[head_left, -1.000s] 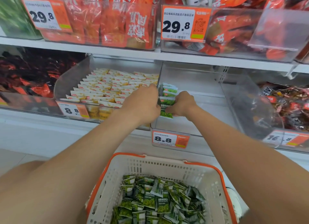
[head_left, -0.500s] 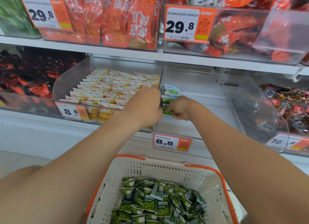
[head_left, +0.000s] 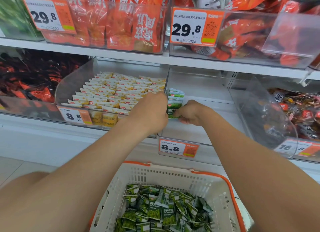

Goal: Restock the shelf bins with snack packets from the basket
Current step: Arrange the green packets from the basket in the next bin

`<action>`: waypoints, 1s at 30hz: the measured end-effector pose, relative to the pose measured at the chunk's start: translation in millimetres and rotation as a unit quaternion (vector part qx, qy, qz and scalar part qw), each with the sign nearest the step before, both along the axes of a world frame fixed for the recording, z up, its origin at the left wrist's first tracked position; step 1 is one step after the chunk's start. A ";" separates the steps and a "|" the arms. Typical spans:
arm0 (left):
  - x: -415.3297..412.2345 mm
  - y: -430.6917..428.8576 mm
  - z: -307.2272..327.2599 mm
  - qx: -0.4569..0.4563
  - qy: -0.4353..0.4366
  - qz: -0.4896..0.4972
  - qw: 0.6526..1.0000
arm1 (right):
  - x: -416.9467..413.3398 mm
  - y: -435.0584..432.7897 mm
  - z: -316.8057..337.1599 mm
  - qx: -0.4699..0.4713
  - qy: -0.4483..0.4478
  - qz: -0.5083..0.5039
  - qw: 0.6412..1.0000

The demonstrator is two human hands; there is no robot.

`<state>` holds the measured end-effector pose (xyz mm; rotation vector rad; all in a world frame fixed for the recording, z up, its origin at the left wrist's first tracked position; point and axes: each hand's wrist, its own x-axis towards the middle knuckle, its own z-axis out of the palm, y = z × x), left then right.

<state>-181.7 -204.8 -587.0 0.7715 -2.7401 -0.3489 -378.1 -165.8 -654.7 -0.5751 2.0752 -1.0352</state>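
Your right hand [head_left: 190, 113] pinches the green packets [head_left: 175, 102], upright against the left wall of the bin [head_left: 199, 133]; your left hand [head_left: 152, 110] hides its own grip. Bare bin floor opens right of your grip, and the basket [head_left: 173, 170] sits below.

— Bright enough?
— Yes, even white light with hardly any shadows. Pale glare lies on the clear bin [head_left: 259, 110] wall and the tag holder [head_left: 294, 34].
— Sharp?
— In the middle. The shelf [head_left: 103, 49] edge bows from the wide lens, and the price tag [head_left: 294, 147] at the right edge is smeared.
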 end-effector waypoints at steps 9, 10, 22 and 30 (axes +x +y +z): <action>19.2 17.5 8.5 -0.087 0.066 0.044 0.993 | 18.5 54.1 43.9 0.050 0.213 0.023 0.975; 23.8 23.7 9.8 -0.113 0.089 0.053 0.988 | 24.8 62.6 51.1 0.027 0.255 0.032 0.966; 54.2 91.6 -88.1 0.086 -0.403 -0.058 0.909 | 157.0 176.1 37.5 0.128 0.366 0.378 0.841; 43.9 101.7 -227.6 0.171 -0.457 -0.051 0.872 | 153.9 180.7 -4.3 0.268 0.419 0.456 0.738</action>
